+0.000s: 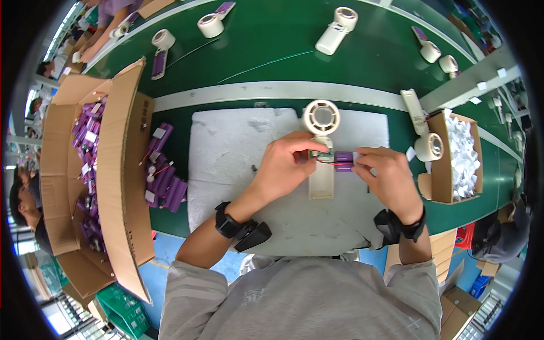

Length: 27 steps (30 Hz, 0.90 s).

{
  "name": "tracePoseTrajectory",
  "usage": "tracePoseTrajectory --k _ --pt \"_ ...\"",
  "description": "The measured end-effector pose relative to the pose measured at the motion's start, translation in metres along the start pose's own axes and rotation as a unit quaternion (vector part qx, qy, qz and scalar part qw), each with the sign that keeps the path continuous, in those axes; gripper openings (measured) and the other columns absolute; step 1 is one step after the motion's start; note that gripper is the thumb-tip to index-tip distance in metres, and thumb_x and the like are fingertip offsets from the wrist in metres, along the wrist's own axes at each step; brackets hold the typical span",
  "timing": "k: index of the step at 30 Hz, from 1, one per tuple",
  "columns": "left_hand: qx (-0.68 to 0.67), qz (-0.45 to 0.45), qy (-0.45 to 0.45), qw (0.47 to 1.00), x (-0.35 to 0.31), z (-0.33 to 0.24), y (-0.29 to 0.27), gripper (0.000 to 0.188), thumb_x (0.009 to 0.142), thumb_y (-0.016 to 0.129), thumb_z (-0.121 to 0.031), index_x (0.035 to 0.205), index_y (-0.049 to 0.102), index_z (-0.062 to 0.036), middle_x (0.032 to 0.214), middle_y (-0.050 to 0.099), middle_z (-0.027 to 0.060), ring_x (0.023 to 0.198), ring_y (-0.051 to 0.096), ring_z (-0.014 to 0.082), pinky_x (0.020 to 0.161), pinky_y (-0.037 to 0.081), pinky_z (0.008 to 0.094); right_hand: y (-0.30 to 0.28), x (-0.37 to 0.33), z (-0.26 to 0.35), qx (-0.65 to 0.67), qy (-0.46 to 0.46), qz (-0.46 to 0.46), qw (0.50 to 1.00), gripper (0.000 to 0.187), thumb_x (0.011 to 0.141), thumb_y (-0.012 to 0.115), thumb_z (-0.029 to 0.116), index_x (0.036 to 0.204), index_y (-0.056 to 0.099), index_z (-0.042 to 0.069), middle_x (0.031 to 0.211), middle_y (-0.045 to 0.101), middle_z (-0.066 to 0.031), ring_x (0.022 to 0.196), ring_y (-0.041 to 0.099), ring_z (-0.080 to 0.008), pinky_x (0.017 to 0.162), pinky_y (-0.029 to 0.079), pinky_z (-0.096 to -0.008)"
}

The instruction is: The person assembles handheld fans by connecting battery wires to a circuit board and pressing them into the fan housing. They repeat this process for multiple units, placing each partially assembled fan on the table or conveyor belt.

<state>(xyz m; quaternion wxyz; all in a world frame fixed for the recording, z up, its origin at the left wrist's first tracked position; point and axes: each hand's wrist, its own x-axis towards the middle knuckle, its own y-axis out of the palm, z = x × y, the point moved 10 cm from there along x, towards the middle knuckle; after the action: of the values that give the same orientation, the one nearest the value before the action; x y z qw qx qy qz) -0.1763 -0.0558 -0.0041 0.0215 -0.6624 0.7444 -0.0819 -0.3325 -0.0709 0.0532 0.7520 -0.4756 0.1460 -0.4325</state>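
Note:
A white handheld fan (322, 184) lies on a pale foam board (224, 147), its round head away from me and its handle shell open. A small green circuit board (324, 153) with thin red wires shows at the neck. My left hand (286, 167) closes its thumb and fingers at the board's left side; what is pinched there is hidden. To the right of the handle a purple battery pack (344, 161) lies sideways, joined by the wires. My right hand (385, 173) pinches the pack's right end, where a small white piece shows.
Left stands a large cardboard box (127, 187) of purple battery packs, with several loose packs (165, 184) beside it. A smaller box (439, 127) holds white pieces (462, 158). Another fan (429, 146) lies near it. Beyond the rail (249, 92), more fans lie on a green belt (260, 34).

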Motion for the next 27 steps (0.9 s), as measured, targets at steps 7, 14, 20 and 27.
tracePoseTrajectory --k 7,14,20,27 --pt "0.022 -0.013 -0.005 1.0 -0.002 0.003 -0.007 0.032 0.073 0.061 0.007 0.101 0.072 -0.0051 0.103 0.066 0.0051 0.074 0.06 0.0105 0.066 0.049 0.0236 0.009 0.0 0.01 -0.027 -0.068 0.022 0.997 0.009 0.074 0.067 -0.001 0.08 0.062 -0.004 0.094 0.068 -0.0156 0.075 0.063 -0.0333 0.07 0.053 -0.0371" --pt "0.01 0.0 -0.025 1.0 -0.001 0.006 -0.006 0.032 0.073 0.061 0.007 0.1 0.072 -0.0057 0.103 0.066 0.0051 0.073 0.06 0.0109 0.065 0.049 0.0237 0.019 0.004 0.011 -0.091 -0.095 0.052 0.99 0.012 0.078 0.061 -0.003 0.088 0.054 -0.002 0.088 0.058 -0.0149 0.078 0.06 -0.0319 0.072 0.052 -0.036" --pt "0.021 -0.01 -0.006 1.0 -0.001 0.004 -0.008 0.031 0.073 0.061 0.008 0.099 0.072 -0.0054 0.102 0.066 0.005 0.072 0.06 0.0108 0.065 0.049 0.0238 -0.016 0.029 -0.083 0.106 0.279 0.045 0.953 0.013 0.084 0.063 0.003 0.094 0.055 -0.001 0.094 0.062 -0.0145 0.078 0.062 -0.0246 0.067 0.05 -0.0339" --pt "0.002 -0.014 -0.018 1.0 -0.004 0.011 -0.008 0.029 0.073 0.064 0.007 0.098 0.072 -0.0049 0.101 0.067 0.0059 0.072 0.06 0.0108 0.065 0.05 0.0235 -0.043 0.038 -0.046 -0.029 0.09 -0.156 0.983 0.04 0.079 0.073 0.01 0.114 0.055 0.002 0.107 0.062 -0.0156 0.084 0.063 -0.0254 0.07 0.051 -0.0346"
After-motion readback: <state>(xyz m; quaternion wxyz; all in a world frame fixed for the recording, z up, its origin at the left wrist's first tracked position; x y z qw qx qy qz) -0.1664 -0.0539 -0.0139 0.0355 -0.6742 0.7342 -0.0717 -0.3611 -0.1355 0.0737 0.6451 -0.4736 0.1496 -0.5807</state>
